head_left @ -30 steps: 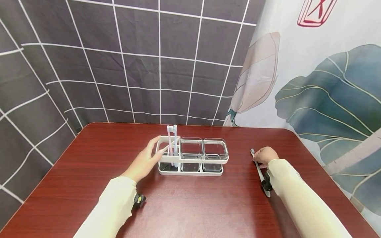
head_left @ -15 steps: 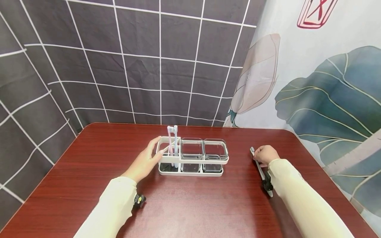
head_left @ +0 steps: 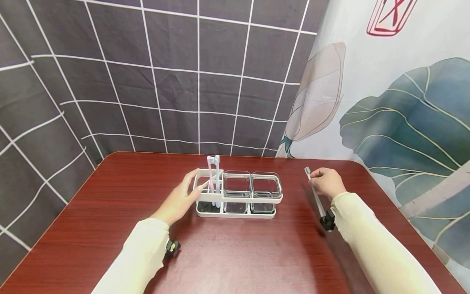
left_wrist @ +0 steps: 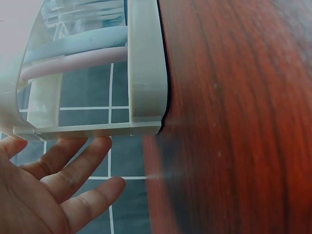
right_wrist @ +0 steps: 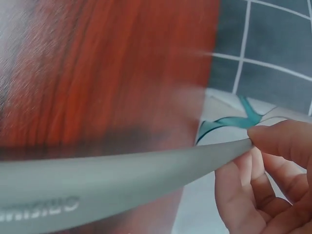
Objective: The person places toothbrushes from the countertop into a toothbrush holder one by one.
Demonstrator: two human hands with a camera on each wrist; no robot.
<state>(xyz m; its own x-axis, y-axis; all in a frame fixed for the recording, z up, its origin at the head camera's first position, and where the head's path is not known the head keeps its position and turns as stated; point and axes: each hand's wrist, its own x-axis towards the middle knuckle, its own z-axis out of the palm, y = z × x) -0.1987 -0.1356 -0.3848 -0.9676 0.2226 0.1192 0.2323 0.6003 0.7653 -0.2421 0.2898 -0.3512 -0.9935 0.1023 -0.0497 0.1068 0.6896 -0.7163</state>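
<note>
My right hand (head_left: pixel 327 181) pinches a grey toothbrush (head_left: pixel 316 201) between thumb and fingers near its neck. The brush head points up and away, and a shadow falls on the table beneath. In the right wrist view the thick handle (right_wrist: pixel 112 183), marked with raised lettering, tapers toward my fingertips. At the left end of a white toothbrush holder (head_left: pixel 251 200), my left hand (head_left: pixel 178 202) rests with fingers spread; in the left wrist view, fingertips (left_wrist: pixel 102 142) lie against the end frame. A pink toothbrush (head_left: pixel 210 175) and a light blue toothbrush (head_left: pixel 217 177) stand in the left compartment.
Two clear cups, a middle cup (head_left: pixel 236 183) and a right cup (head_left: pixel 266 185), sit in the holder's other compartments. Under everything is a reddish-brown table (head_left: pixel 235 253). A dark gridded curtain (head_left: pixel 172 90) and a leaf-patterned cloth (head_left: pixel 415 122) hang behind it.
My right hand has raised the grey toothbrush from the table and moved slightly away from me and to the left. The left hand and holder stay in place.
</note>
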